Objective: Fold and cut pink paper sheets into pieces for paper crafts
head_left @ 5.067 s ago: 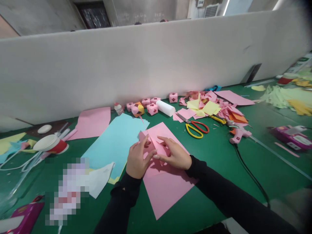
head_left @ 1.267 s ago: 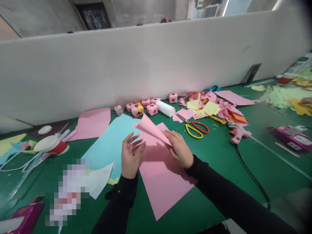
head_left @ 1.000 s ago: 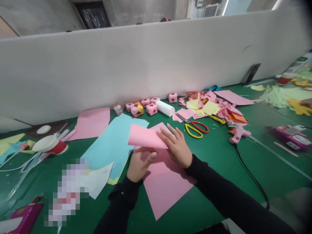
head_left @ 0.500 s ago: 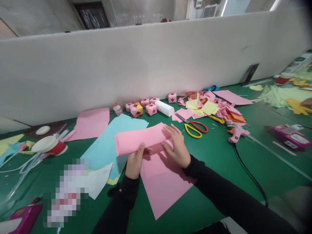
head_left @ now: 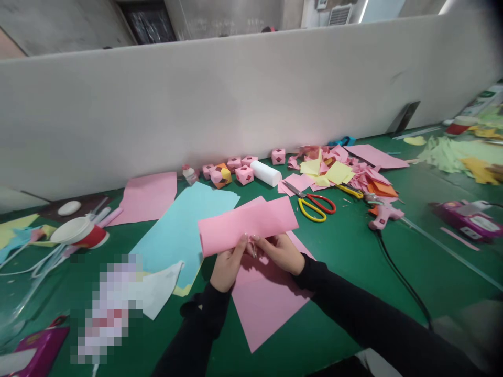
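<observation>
A folded sheet of pink paper (head_left: pixel 247 222) is held up between both hands, its bent edge showing at the left end. My left hand (head_left: pixel 229 262) pinches its lower edge, thumb in front and fingers behind. Close beside it, my right hand (head_left: pixel 281 253) grips the same edge, thumb on the front and fingers partly hidden behind the paper. Under the hands lies a flat pink sheet (head_left: pixel 265 309) on the green table. Light blue sheets (head_left: pixel 176 225) lie to the left, and scissors (head_left: pixel 310 203) with red and yellow handles rest to the right.
Small folded pink paper pieces (head_left: pixel 244 175) and a white roll (head_left: pixel 265 174) line the white partition (head_left: pixel 220 104). Paper scraps (head_left: pixel 334 170) are heaped at back right, near a pink glue gun (head_left: pixel 383 215) with a black cord. A paper cup (head_left: pixel 84 233) lies at left.
My right hand has moved down from the paper's right end to its lower edge, near my left thumb. The folded paper has shifted right, its right end now spread out flat.
</observation>
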The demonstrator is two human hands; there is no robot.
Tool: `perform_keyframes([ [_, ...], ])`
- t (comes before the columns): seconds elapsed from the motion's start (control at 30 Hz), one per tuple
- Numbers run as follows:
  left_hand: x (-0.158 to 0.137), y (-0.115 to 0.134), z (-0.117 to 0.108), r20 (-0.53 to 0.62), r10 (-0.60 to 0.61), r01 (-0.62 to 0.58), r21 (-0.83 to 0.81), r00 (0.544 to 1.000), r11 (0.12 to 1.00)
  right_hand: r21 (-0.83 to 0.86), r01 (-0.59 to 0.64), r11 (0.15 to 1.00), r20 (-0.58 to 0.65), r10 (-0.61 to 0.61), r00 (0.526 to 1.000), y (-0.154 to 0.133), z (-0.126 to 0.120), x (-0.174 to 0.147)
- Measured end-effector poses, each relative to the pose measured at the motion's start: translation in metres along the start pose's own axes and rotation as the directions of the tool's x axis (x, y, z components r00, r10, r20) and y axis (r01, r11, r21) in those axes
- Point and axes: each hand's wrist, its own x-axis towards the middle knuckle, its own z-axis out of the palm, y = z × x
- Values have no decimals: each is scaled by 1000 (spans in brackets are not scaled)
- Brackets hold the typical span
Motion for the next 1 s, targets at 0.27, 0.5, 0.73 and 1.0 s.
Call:
perform_keyframes([
  [0.27,-4,3,-2,26,-109,104,156,994,982,-469,44,882,-187,-148,971,1,-21,7],
  [0.5,2,-3,-6,51,-83,77,99,995,992,-671,89,736,-229,-321,919,-2,-49,12],
  [0.73,3,-7,-7,80,-52,50,33,995,998,-697,72,713,-249,-336,908,-5,-57,14],
  [1.0,4,-3,-3,-82,-77,79,24,994,997,-416,54,908,-228,-162,960,-10,-39,9],
])
